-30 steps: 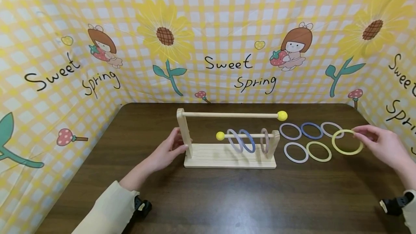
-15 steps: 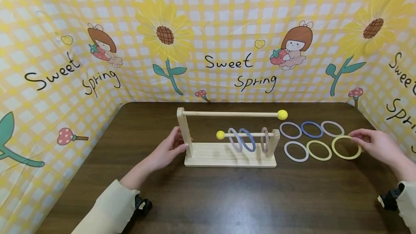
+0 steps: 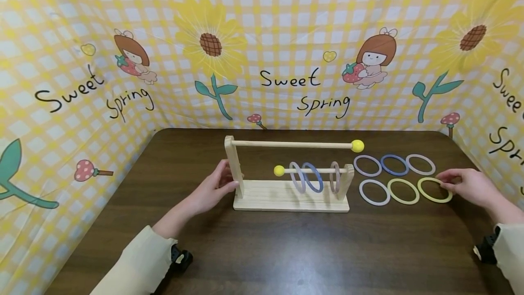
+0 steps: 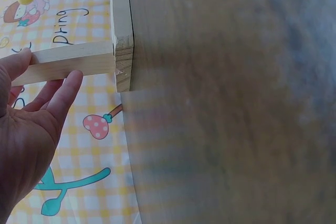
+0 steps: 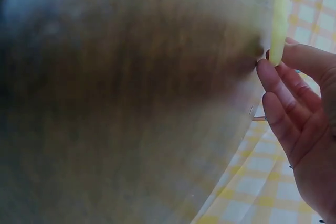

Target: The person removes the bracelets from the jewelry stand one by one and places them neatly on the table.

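A wooden ring stand (image 3: pixel 291 201) with two rods stands mid-table. My left hand (image 3: pixel 214 183) grips its tall left post (image 3: pixel 234 167); in the left wrist view the thumb and fingers (image 4: pixel 67 95) lie on opposite sides of that post. On the lower rod hang a pale lilac ring (image 3: pixel 297 178), a blue ring (image 3: pixel 313 178) and a pinkish ring (image 3: pixel 335 177). At the far right my right hand (image 3: pixel 471 186) pinches the outer edge of a yellow ring (image 3: pixel 430 200), which lies at table level. In the right wrist view that yellow ring (image 5: pixel 280 19) appears edge-on between thumb and fingertips.
Left of the held ring, several loose rings lie in two rows: another yellow ring (image 3: pixel 403 203), a whitish ring (image 3: pixel 374 204), a lilac ring (image 3: pixel 367 156), a blue ring (image 3: pixel 394 156) and a pale pink ring (image 3: pixel 420 156). A checked cloth (image 3: pixel 286 35) encloses the dark table (image 3: pixel 262 249).
My right hand has lowered the yellow ring from above the table to table level, at the right end of the front row. The left hand keeps its grip on the post.
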{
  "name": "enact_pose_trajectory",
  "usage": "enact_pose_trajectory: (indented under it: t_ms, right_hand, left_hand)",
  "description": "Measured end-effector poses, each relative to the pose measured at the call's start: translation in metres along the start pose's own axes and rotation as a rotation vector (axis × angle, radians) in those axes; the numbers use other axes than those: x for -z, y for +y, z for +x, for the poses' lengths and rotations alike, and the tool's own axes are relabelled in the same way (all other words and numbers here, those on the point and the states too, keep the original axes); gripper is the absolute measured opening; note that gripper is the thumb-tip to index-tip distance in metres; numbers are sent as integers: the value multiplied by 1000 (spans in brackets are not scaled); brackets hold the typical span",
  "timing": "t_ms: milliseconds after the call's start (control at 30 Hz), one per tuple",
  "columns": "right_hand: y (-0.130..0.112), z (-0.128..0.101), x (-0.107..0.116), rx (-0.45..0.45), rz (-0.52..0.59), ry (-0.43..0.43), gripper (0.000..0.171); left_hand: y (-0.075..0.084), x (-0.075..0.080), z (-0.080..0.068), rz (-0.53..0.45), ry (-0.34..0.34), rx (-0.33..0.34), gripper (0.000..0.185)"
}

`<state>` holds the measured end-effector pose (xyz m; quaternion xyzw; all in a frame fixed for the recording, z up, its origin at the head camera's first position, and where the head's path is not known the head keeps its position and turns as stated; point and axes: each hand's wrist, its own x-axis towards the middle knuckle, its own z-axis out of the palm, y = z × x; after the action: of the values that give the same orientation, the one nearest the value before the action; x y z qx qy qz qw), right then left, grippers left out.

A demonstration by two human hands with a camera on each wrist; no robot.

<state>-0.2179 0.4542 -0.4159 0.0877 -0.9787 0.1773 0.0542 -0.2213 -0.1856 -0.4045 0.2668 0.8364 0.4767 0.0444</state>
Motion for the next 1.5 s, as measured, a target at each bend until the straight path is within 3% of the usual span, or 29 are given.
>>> enact_pose_trajectory:
  t_ms: [467, 700, 1200, 1500]
  right_hand:
    - [2, 7, 1, 14, 7, -44, 12]
    - [-7, 4, 5, 6, 48, 8, 18]
    - [-70, -10, 23, 30, 192, 192, 20]
    - [-118, -21, 25, 189, 363, 225, 19]
  left_hand:
    - [1, 0, 0, -14, -4, 13, 45]
    - [1, 0, 1, -11, -5, 9, 45]
    - [2, -1, 1, -17, 1, 6, 43]
    - [3, -1, 0, -17, 2, 4, 45]
